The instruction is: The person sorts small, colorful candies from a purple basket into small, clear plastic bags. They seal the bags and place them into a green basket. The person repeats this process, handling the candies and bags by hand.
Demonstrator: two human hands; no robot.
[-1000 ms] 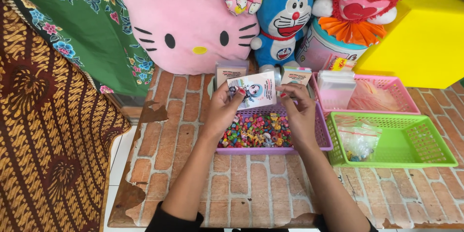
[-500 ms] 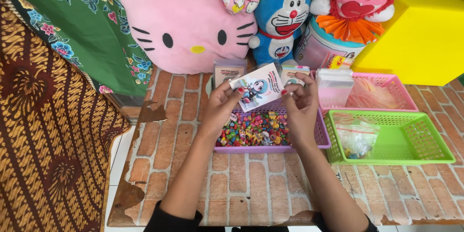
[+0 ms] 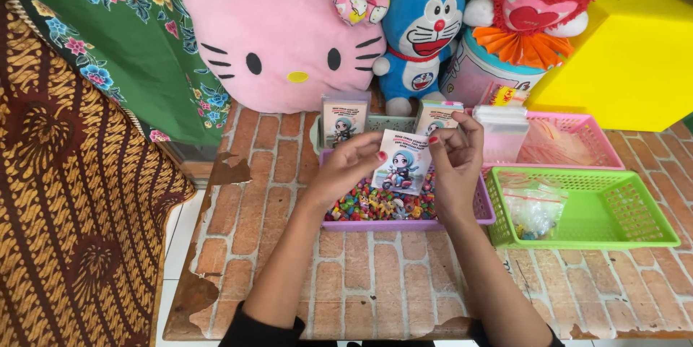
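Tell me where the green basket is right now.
In the head view, the green basket sits at the right, beside the purple tray and before the pink basket.

A small white card (image 3: 402, 161) printed with a cartoon figure in a blue head covering on a scooter is held upright, slightly tilted, face toward the camera. It hangs just above a shallow purple basket (image 3: 482, 211) filled with small multicoloured beads (image 3: 368, 206), pinched at its two side edges.
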